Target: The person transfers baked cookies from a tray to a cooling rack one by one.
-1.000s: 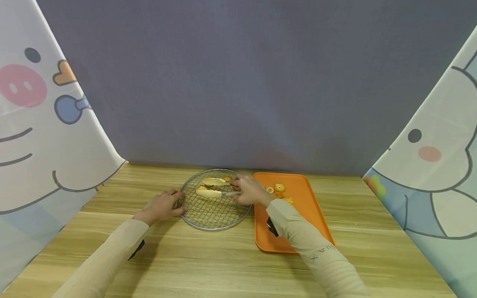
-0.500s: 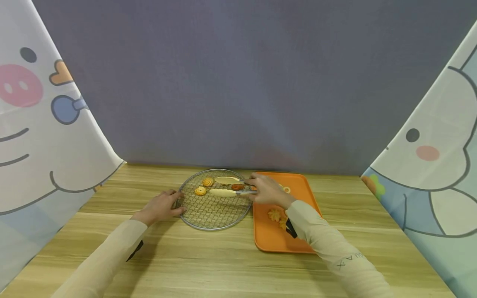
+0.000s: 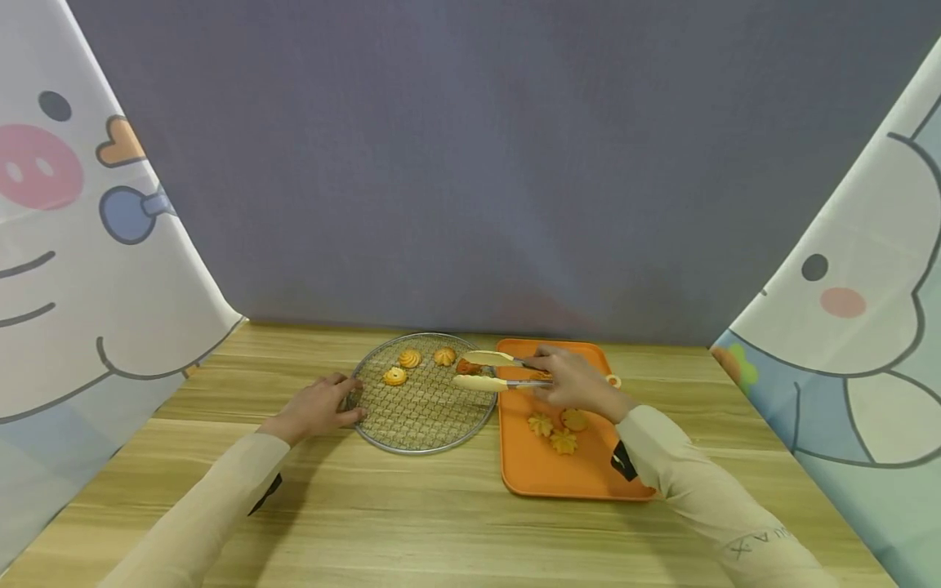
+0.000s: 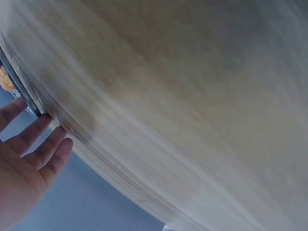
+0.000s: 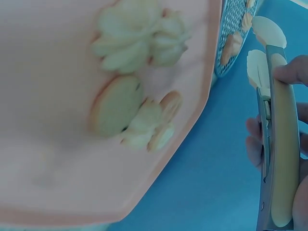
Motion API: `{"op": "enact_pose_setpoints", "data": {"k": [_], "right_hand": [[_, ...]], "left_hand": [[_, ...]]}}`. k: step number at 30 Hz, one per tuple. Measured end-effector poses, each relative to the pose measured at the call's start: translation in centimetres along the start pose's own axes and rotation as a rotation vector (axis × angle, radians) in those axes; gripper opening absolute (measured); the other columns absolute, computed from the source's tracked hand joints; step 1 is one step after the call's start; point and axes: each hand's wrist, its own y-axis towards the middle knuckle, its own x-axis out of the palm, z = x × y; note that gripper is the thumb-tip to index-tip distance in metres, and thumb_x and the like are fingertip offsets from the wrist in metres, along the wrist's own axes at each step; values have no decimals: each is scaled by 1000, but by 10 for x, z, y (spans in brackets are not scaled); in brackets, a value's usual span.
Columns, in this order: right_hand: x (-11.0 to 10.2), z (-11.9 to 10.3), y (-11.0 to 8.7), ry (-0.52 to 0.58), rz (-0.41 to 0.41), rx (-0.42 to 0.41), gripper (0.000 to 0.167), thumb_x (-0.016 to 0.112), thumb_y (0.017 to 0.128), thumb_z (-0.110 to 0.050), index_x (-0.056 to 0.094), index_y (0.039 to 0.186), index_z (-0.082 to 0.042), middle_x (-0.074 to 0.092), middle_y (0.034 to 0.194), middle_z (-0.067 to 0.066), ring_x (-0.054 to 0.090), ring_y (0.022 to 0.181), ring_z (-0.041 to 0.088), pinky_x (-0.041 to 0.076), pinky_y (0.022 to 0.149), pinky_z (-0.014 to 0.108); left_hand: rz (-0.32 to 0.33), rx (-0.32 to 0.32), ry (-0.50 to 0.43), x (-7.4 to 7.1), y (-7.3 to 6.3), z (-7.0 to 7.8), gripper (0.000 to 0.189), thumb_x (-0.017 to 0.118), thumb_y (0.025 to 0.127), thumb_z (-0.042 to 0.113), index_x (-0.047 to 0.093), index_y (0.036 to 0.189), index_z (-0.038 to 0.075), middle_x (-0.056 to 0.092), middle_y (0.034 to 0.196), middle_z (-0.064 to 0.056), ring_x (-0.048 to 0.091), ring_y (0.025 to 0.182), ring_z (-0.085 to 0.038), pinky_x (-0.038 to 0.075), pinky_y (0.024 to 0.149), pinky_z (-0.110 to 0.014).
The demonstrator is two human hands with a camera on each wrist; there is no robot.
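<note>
Fingers of the right hand (image 3: 577, 382) are curled round some tongs (image 3: 479, 383), pale tips pointing left and parted over the right edge of a round wire rack (image 3: 426, 420); their long axis runs pretty much left-right, handle end above an orange tray (image 3: 544, 475). Left hand (image 3: 316, 406) has its fingers loosely spread at the rack's left rim. Cookies (image 3: 394, 376) sit on both. Under it all's a wood-grain table (image 3: 412, 523), grey backdrop (image 3: 470, 163) on the far side, cartoon-print sheets (image 3: 867, 367) left and right.
</note>
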Motion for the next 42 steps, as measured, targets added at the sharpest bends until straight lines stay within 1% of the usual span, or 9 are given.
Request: {"op": "enact_pose_setpoints", "data": {"k": [3,8,14,17,22,27,32,38,42], "right_hand": [[-3,6,-10,2,21,24,44,71,77,-17,61,117,-2,59,93,5,39,60,6,32,49,19],[-7,17,-26,-5,46,37,43,71,75,-16,63,115,-2,60,93,4,40,61,6,32,50,19],[-9,31,-43,6,52,54,44,71,74,-14,62,115,1,58,91,4,37,60,6,31,50,19],[-8,39,-50,-6,60,54,44,73,74,-16,63,114,1,58,88,3,37,59,5,31,49,19],[-6,49,-61,-22,77,65,44,74,73,-18,64,112,2,60,89,6,39,59,4,33,50,19],[-8,55,-70,-10,72,78,42,73,73,-14,64,110,3,60,91,9,41,60,5,34,49,19],[-11,60,-76,-7,63,91,40,73,73,-10,64,110,4,60,91,8,41,60,4,34,49,19],[-13,61,-81,-8,55,107,40,72,74,-8,64,111,3,59,88,5,38,58,4,32,48,18],[-13,62,-83,-12,45,117,40,71,74,-9,64,111,3,59,87,5,36,56,4,29,47,19]], "left_hand": [[-12,-3,2,-1,0,0,51,63,83,42,56,119,6,55,117,-24,55,101,-45,48,81,-57],[-34,-9,7,-2,1,1,53,62,84,42,55,121,6,54,119,-26,54,103,-46,47,81,-58],[-36,-9,8,-2,1,1,53,62,83,43,55,121,6,53,120,-26,54,103,-46,47,81,-59],[-39,-10,7,-3,1,1,54,62,83,43,55,121,6,53,120,-26,54,103,-46,47,82,-59],[-47,-23,5,-3,1,2,54,61,84,44,55,122,6,52,122,-27,52,105,-47,45,85,-60],[-50,-29,-2,-5,0,4,53,61,84,44,55,122,7,51,124,-27,51,107,-48,43,86,-62],[-50,-22,2,-6,0,4,53,61,84,43,55,121,6,51,123,-27,53,106,-47,43,85,-61],[-46,-14,9,-5,1,3,53,61,84,43,55,121,7,52,123,-27,54,104,-46,45,84,-60],[-46,-9,9,-5,1,3,53,61,84,43,55,121,6,52,122,-27,55,103,-45,46,83,-59]]}}
